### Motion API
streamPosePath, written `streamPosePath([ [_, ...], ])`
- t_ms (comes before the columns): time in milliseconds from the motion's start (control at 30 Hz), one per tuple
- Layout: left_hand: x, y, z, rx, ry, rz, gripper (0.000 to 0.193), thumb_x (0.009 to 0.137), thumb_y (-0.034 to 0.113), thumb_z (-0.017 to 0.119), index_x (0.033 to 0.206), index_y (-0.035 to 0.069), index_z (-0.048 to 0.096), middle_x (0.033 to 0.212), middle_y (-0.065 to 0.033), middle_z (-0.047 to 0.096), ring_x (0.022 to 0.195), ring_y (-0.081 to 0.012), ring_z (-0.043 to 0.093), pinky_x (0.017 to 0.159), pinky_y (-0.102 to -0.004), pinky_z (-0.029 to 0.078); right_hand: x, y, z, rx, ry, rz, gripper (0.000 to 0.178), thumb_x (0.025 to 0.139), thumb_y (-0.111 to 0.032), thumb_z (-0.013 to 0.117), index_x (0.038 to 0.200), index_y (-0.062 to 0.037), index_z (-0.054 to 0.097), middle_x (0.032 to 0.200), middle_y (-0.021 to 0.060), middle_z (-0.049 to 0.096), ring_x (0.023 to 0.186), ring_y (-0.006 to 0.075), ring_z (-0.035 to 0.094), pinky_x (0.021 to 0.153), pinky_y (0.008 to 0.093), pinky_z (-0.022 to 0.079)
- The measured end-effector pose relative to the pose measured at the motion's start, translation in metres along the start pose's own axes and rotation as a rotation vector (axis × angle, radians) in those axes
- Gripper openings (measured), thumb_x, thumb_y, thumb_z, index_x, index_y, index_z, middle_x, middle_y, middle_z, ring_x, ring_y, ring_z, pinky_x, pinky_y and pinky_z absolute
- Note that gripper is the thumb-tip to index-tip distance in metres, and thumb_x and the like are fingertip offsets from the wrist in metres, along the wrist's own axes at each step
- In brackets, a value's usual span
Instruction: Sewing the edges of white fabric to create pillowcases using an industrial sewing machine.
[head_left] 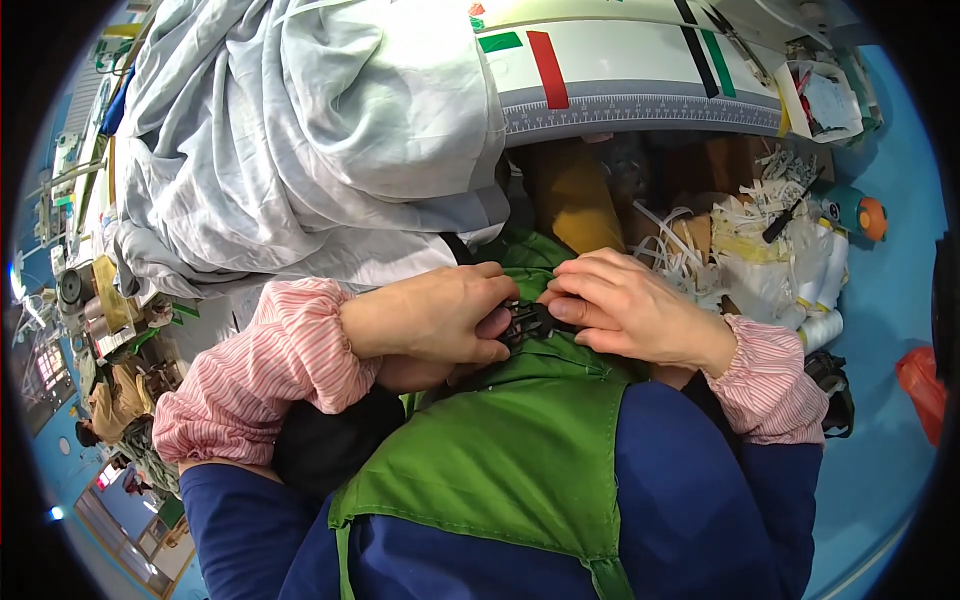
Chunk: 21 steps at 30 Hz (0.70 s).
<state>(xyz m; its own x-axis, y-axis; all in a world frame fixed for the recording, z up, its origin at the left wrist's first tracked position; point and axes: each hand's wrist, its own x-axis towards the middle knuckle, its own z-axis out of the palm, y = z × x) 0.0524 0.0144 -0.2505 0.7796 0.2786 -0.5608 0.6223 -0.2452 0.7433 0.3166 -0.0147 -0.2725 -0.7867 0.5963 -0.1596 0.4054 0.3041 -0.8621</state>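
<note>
My left hand (430, 317) and my right hand (632, 308) meet in front of my waist, over the green apron (490, 440). Between them is a black plastic buckle (524, 323), its pronged part pinched by the thumb and fingers of my left hand. The fingers of my right hand close on the buckle's right end. Whether its two halves are joined, I cannot tell. Striped pink-and-white sleeve covers (300, 345) reach to both wrists. A large pale grey cloth (290, 140) hangs off the table just beyond my left hand.
Ahead is a white table with a curved grey ruler edge (640, 115) and coloured tape strips. Scissors (738, 45) and a small white box (822, 100) lie at its right. Below are white thread spools (826, 270) and scraps (755, 230). A red bag (920, 390) is far right.
</note>
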Motion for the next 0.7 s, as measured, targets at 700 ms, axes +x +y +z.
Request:
streamPosePath([
  [700,0.003,-0.002,0.010,0.151,0.097,0.074,0.058,0.077,0.028,0.075,0.116,-0.008,0.050,0.103,-0.0243,0.061,0.093,-0.0394,0.062,0.082,-0.0451,0.049,0.008,-0.008,0.013,-0.086,0.113,-0.107,0.040,0.076,-0.017,0.077,0.111,-0.0030,0.064,0.121,0.0108,0.059,0.109,0.0296,0.056,0.093,0.0394,0.047],
])
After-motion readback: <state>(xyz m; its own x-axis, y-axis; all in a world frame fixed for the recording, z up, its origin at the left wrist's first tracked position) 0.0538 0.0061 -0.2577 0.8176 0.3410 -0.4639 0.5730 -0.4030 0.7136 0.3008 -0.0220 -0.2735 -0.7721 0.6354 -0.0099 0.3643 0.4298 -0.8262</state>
